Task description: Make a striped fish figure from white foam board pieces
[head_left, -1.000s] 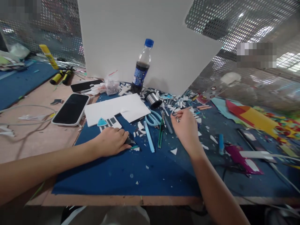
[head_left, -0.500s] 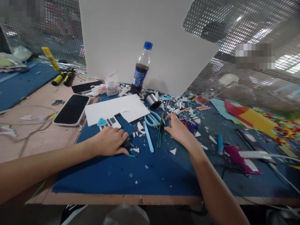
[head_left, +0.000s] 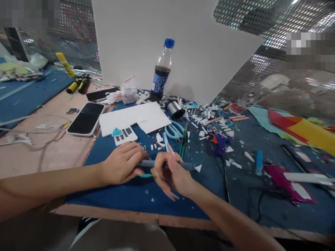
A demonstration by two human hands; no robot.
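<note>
My right hand is closed around a grey pen-shaped tool, which lies almost level above the blue mat. The tool's left end reaches my left hand, whose fingers are curled low over the mat. A teal strip pokes out by the left thumb; whatever else those fingers hold is hidden. Just beyond the left hand are a white card with dark bars and a blue triangular piece. Light-blue scissors, a light-blue stick and a green-and-black slim tool lie past my right hand.
A white board, a wire spool and a cola bottle stand or lie behind, among white scraps. A phone is at left. To the right are a blue glue gun, its cord, and a magenta packet.
My right hand has come left and nearer from beside the glue gun and now grips the grey tool. My left hand stays in about the same place; the view has shifted slightly.
</note>
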